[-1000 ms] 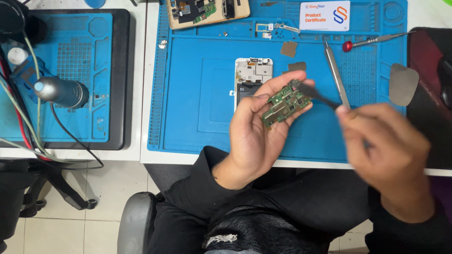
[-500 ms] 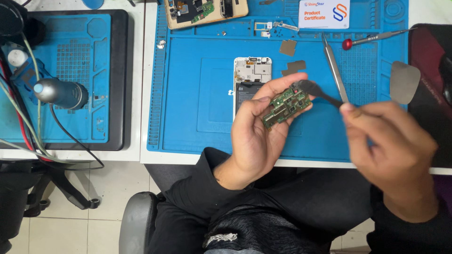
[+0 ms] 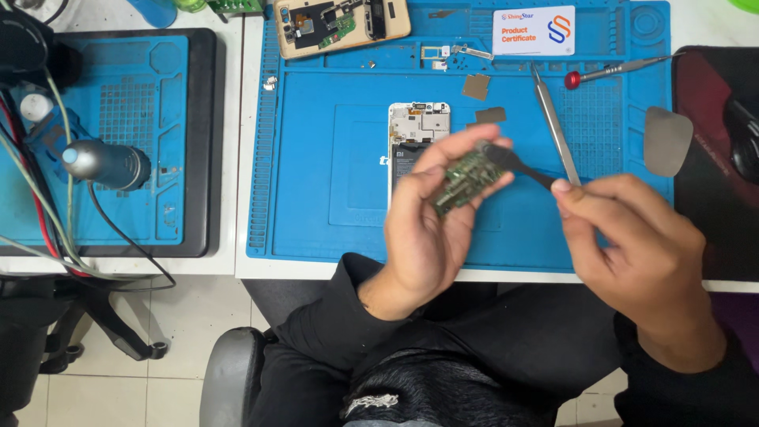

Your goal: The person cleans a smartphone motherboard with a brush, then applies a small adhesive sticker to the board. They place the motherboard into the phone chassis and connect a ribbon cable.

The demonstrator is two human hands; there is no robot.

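Observation:
My left hand (image 3: 431, 229) holds a small green circuit board (image 3: 465, 180) between thumb and fingertips, above the blue work mat (image 3: 316, 198). In my right hand (image 3: 636, 253) I pinch a thin black brush-like tool (image 3: 514, 164), its tip resting on the board's upper right end. Just behind my left hand lies an opened white phone (image 3: 417, 134) with its insides showing; my fingers hide its lower part.
Metal tweezers (image 3: 555, 126), a red-capped screwdriver (image 3: 617, 71), two small metal shields (image 3: 477, 87), a grey pry pick (image 3: 666, 141) and a white card (image 3: 534, 30) lie on the mat. A gold phone back (image 3: 340, 24) sits at the far edge. A hot-air handle (image 3: 107, 164) with cables rests on the left.
Both hands and the board have shifted slightly; the tool tip has slid along the board's upper right end. Nothing was picked up or set down.

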